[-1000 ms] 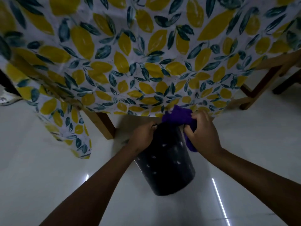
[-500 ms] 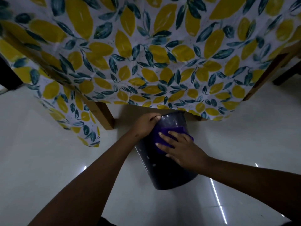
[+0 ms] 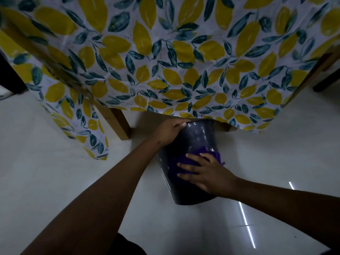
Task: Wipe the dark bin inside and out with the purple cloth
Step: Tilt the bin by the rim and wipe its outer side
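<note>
Bin [image 3: 193,140], dark, tilted on the white floor [image 3: 55,181], rim apparently just under the hem of the lemon-print tablecloth [image 3: 165,61]. Left hand [image 3: 169,132] clenched on the rim. Right hand [image 3: 204,172] flat, fingers spread, pressing the purple cloth [image 3: 185,159] against the outer wall, not gripping it

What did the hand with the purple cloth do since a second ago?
The right hand took the purple cloth off the rim and slid it flat down the dark bin outer wall. The left hand still grips the rim; the bin stays tilted.
</note>
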A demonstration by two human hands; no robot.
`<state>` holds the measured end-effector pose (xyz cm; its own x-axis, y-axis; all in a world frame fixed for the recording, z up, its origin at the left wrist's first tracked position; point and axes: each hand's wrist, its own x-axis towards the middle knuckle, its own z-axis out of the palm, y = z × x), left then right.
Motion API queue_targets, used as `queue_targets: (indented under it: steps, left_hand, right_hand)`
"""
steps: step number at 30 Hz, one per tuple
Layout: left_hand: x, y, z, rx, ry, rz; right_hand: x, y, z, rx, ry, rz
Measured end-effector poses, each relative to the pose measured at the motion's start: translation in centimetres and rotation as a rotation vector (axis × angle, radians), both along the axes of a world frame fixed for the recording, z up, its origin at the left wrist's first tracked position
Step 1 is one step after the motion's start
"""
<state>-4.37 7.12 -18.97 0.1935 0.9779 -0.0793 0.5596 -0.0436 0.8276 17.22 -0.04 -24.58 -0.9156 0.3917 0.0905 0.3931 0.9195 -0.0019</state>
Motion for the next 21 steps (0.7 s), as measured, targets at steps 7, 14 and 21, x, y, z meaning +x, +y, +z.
queue_targets:
  steps: [7, 14, 21]
  left_hand:
    - [0.5, 0.7, 0.2, -0.010, 0.050, -0.028]
    - [0.2, 0.5, 0.3, -0.006, 0.133, 0.019]
    - [0.9, 0.9, 0.4, -0.009, 0.106, -0.012]
  right_hand:
    - [-1.6, 1.6, 1.4, 0.010, 0.073, -0.267]
    - [1.2, -2.1, -0.6, -0.010, -0.144, 0.244]
    - [0.1, 2.8, 2.3, -0.066, 0.174, -0.243]
